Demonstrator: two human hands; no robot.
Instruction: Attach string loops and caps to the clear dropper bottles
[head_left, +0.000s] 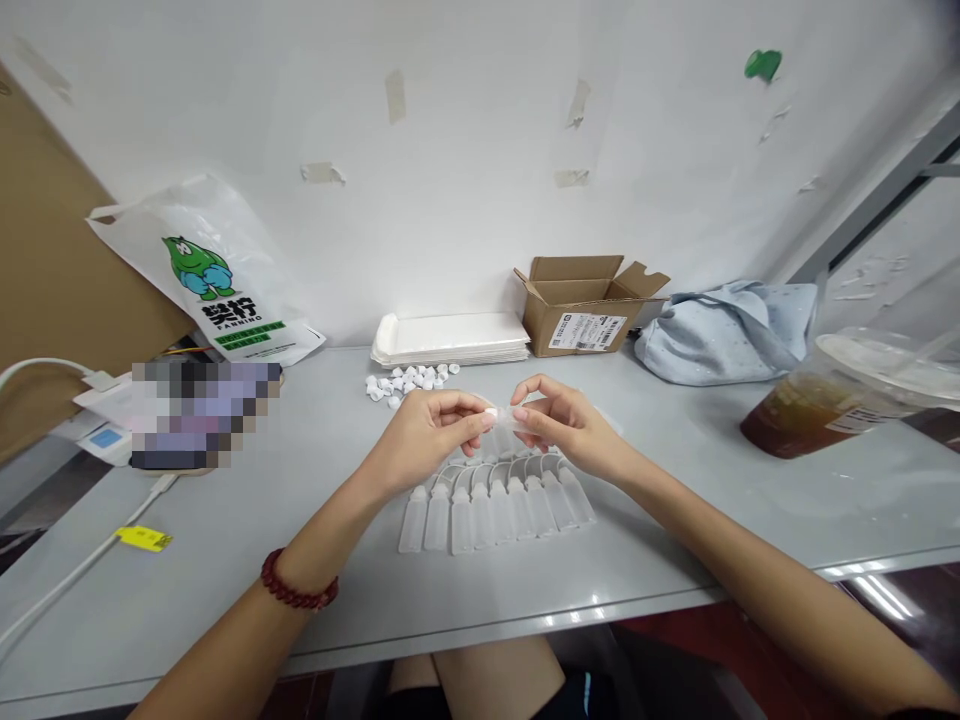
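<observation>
Clear bottle (505, 430): partly hidden by fingers (466, 430)
Phone-like item (206, 415): blurred by pixelation
Box label (587, 331): print too small

The grey tabletop (337, 620) carries a row of translucent plastic bottles (501, 512) near its front edge. Further back lie small white caps (411, 381), a flat white stack (454, 338) and an open cardboard box (577, 320); at right, a pale-blue cloth bundle (727, 335) and a drink cup (795, 410); at left, a white cable (97, 556) with a yellow tag (145, 539).

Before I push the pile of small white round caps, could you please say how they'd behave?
The small white round caps would probably scatter, lying loose. Being small, they're likely light. Round sides may let some roll across the glossy grey tabletop.
</observation>
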